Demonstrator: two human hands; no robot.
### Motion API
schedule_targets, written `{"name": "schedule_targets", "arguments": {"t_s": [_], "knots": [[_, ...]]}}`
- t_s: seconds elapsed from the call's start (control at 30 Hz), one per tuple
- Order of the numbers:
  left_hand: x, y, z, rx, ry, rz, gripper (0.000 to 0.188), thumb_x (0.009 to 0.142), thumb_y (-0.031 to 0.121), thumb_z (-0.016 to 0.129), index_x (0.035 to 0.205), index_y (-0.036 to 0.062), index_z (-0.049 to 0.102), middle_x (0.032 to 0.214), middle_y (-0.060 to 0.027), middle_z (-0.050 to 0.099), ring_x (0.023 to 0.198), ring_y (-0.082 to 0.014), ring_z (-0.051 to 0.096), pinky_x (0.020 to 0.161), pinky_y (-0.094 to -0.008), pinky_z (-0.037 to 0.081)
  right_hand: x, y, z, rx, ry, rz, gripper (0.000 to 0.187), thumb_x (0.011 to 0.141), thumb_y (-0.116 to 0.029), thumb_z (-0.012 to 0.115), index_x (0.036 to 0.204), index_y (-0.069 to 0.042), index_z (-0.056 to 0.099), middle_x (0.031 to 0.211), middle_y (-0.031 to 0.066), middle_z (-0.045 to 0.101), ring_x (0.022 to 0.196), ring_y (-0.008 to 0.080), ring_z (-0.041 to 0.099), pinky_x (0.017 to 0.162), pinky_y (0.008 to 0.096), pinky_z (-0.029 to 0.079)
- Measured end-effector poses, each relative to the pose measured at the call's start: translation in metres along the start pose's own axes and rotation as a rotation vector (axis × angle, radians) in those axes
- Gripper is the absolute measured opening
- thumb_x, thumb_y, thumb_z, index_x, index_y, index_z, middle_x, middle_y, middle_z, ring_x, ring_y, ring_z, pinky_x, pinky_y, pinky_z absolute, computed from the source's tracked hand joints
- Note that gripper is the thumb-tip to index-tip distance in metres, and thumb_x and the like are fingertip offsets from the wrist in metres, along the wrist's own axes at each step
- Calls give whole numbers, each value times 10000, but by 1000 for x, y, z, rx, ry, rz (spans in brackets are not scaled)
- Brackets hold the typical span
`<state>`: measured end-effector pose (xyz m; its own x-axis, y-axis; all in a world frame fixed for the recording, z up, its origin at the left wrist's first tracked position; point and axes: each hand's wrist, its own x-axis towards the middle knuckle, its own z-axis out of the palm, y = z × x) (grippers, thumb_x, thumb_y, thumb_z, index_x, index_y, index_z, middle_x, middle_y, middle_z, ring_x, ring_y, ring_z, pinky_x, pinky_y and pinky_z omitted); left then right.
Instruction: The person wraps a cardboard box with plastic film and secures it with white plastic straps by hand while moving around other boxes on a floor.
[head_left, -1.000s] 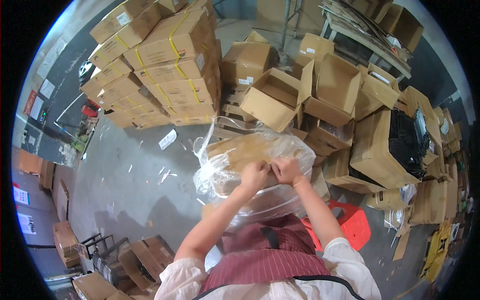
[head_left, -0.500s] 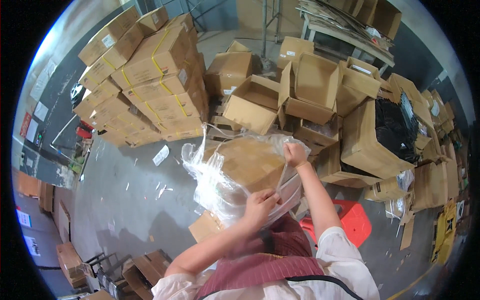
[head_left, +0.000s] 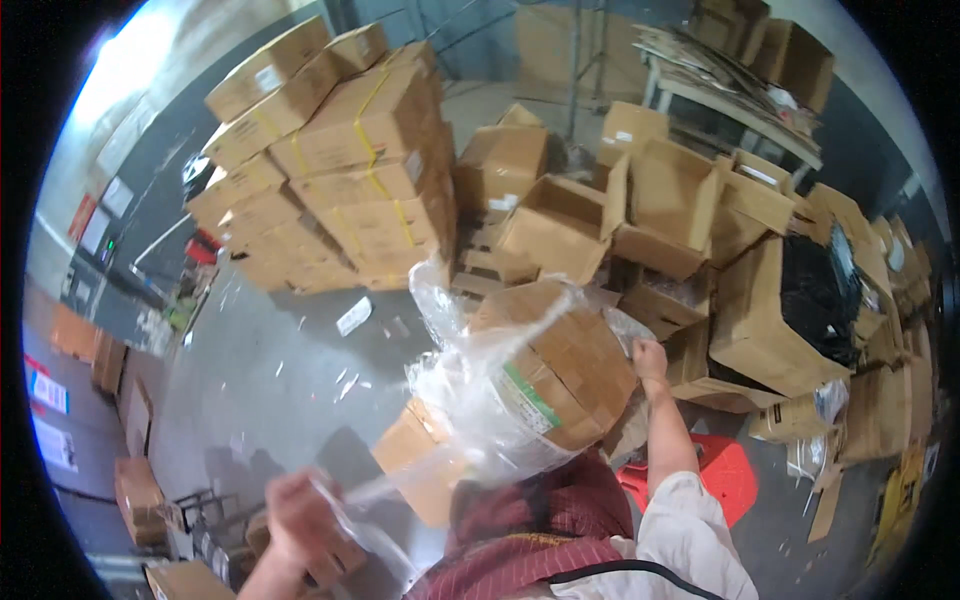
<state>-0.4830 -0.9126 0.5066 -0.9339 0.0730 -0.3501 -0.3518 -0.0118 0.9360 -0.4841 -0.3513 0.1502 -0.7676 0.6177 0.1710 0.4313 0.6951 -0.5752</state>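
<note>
Film (head_left: 472,412) lies on the carton (head_left: 588,350), before open boxes (head_left: 548,244).

Both arms are spread wide, one on each side of the brown cardboard box (head_left: 585,350). The left hand (head_left: 303,512) is well apart from the box, to its left and nearer the body; it is blurred, looks balled up, and only a short stretch of left forearm (head_left: 268,576) shows below it. The right hand (head_left: 650,360) is at the box's right edge, fingers curled in a grip. The bare right forearm (head_left: 668,425) runs back toward the body.
</note>
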Motion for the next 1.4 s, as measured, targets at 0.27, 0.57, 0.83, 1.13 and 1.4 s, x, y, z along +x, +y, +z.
{"name": "schedule_targets", "arguments": {"t_s": [0.27, 0.57, 0.83, 1.13, 1.4], "knots": [[36, 44, -16, -331, -45, 236, 133, 883, 103, 481, 753, 77, 470, 574, 87, 232, 458, -33, 216, 423, -203, 208, -30, -32, 35, 70, -282, 198, 420, 879, -385, 542, 867, 25, 631, 791, 245, 627, 728, 389, 617, 673, 420, 471], [95, 80, 178, -348, -641, 213, 171, 927, 181, 554, 890, 20, 598, 614, 72, 376, 520, -37, 299, 481, -219, 227, -67, -254, 7, 395, -504, -844, 546, 685, -328, 775, 1081, -5, 583, 880, 81, 617, 815, 221, 595, 743, 345, 493], [86, 80, 265, -28, -921, 425, 235, 933, 185, 568, 978, -41, 615, 802, -60, 626, 770, -130, 614, 680, -259, 515, -34, -317, 15, -42, -1246, -288, 570, 931, -305, 529, 1390, -24, 341, 1404, 168, 395, 1334, 240, 338, 1076, 375, 318], [189, -105, 120, 161, 146, 477, 262, 900, 228, 600, 1022, -3, 579, 849, -142, 653, 799, -264, 621, 756, -372, 487, -30, -219, 11, 829, -544, 86, 221, 973, -233, 503, 950, -54, 630, 757, 14, 608, 690, 152, 566, 624, 306, 430], [116, -207, 152, 892, -70, 770, 545, 789, 331, 717, 1166, 18, 478, 1080, -151, 554, 1040, -314, 529, 838, -397, 485, -21, -217, 9, 1270, -624, 559, 270, 928, -330, 603, 799, -93, 585, 526, -47, 424, 422, 73, 367, 390, 244, 242]]}}
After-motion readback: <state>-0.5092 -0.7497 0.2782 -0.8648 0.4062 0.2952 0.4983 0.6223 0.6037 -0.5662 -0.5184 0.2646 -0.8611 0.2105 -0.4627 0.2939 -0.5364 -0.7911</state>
